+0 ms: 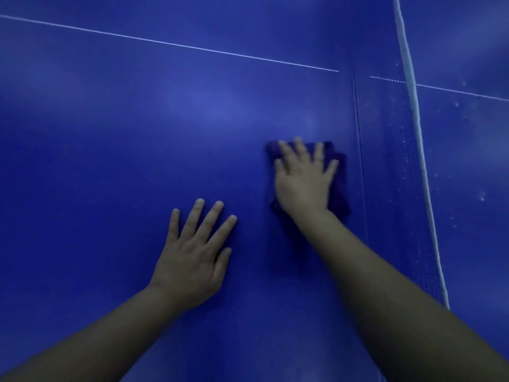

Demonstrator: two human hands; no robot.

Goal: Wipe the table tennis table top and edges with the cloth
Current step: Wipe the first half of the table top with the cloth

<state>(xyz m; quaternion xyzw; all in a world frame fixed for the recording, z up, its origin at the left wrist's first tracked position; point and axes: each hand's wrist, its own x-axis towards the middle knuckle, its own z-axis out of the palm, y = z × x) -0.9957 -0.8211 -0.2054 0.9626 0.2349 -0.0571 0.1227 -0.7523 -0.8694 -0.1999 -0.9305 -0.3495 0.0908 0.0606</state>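
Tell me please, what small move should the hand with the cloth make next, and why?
Probably slide the cloth a little further right, toward the net. The right hand presses flat on it, close to the seam, and a strip of table top between cloth and net is not yet covered. The left hand rests flat, bracing.

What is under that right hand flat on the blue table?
A dark purple cloth lies under the right hand, its edges showing; its middle is covered. The blue table top beneath is hidden.

dim, blue cast | soft glare on table (214, 106) | right hand (303, 183) motion-blurred | edges bowed
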